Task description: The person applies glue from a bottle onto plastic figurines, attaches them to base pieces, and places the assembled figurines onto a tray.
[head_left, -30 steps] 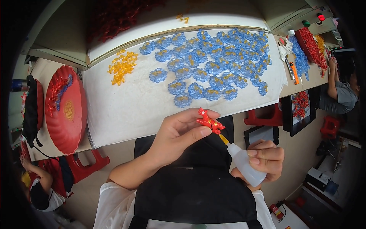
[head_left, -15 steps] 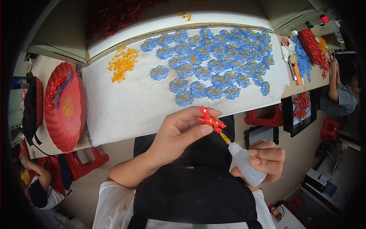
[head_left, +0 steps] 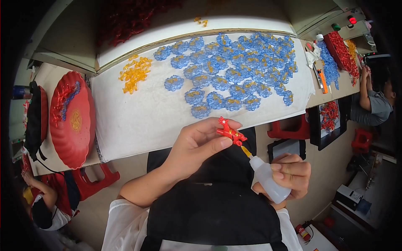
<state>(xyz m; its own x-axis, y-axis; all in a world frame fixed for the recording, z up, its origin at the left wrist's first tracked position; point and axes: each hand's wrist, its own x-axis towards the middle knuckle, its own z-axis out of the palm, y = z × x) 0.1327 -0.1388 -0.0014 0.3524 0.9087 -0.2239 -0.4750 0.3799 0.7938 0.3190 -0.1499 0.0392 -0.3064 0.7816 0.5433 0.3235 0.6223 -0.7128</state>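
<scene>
Between the thumb and fingers of my left hand (head_left: 197,144) is a small red plastic horse figurine (head_left: 231,132) with gold markings, held just off the table's near edge. My right hand (head_left: 291,175) is wrapped round a translucent white squeeze bottle (head_left: 270,180). The bottle is tilted, and its yellow nozzle tip (head_left: 246,151) points up at the lower end of the figurine, touching it or very close. Beyond my hands, many blue translucent flower-shaped pieces (head_left: 215,100) with yellow centres lie on the white table sheet (head_left: 138,121).
A pile of yellow translucent pieces (head_left: 135,74) lies at the left of the sheet. Further left stands a red scalloped tray (head_left: 77,140). An orange utility knife (head_left: 322,81) lies at the right. Red pieces (head_left: 134,21) fill the shelf behind. Co-workers sit at both sides.
Both hands keep nearly the same pose, the bottle tip still at the figurine. The view has shifted very slightly.
</scene>
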